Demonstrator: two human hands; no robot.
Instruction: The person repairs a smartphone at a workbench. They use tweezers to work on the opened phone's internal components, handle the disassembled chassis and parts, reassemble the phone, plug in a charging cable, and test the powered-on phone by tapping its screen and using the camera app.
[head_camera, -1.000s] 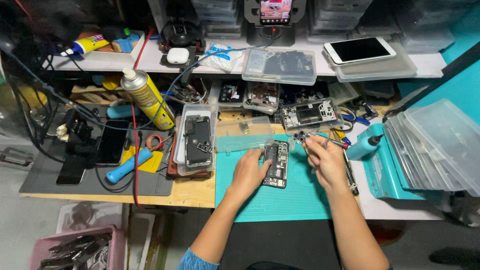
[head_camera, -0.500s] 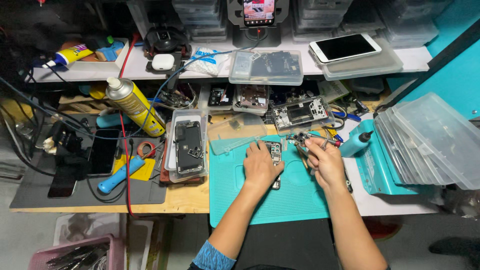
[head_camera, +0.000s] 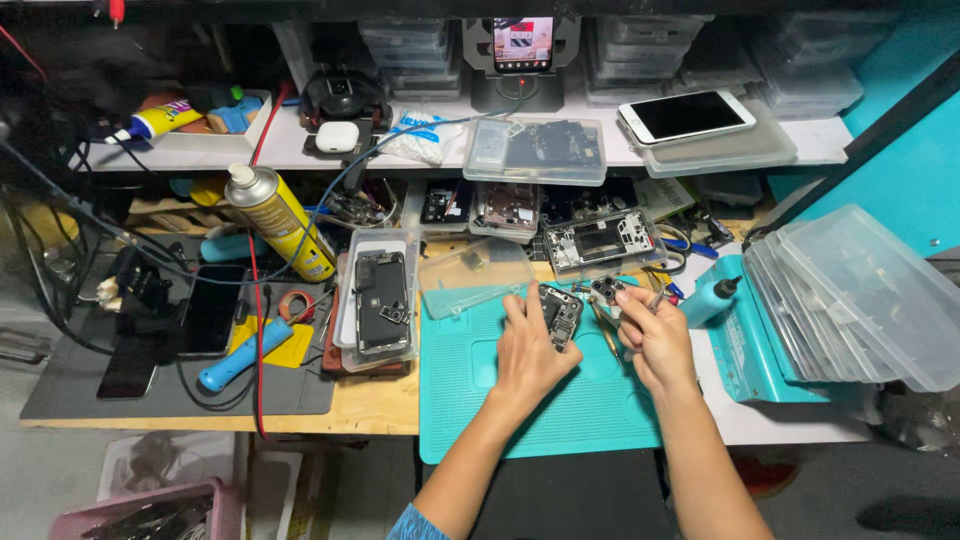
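- The left hand (head_camera: 527, 350) lies flat on the opened phone body (head_camera: 558, 312), fingers spread over its near left edge and pressing it to the teal work mat (head_camera: 480, 400).
- The right hand (head_camera: 655, 335) is just right of the phone, fingertips pinched on a small dark camera module (head_camera: 606, 289) held above the phone's far right corner; a thin metal tool (head_camera: 655, 300) sits between its fingers, though the exact grip is hard to make out.
- The mat covers the near middle of a wooden bench (head_camera: 370, 405); a clear plastic lid (head_camera: 472, 275) rests on its far left corner.
- Left of the mat, a clear tray (head_camera: 345, 310) holds another stripped phone (head_camera: 381, 300).
- Farther left, a yellow spray can (head_camera: 283, 225) leans over tangled cables, near a dark mat (head_camera: 170, 390) carrying a black phone (head_camera: 213, 308) and a blue-handled tool (head_camera: 243, 353).
- To the right stands a teal bottle (head_camera: 708, 298), beside a stack of clear plastic boxes (head_camera: 860, 300).
- On the far white shelf (head_camera: 400, 150) lie a white phone (head_camera: 686, 115), a clear parts case (head_camera: 535, 148) and a docked phone with a lit screen (head_camera: 522, 45).
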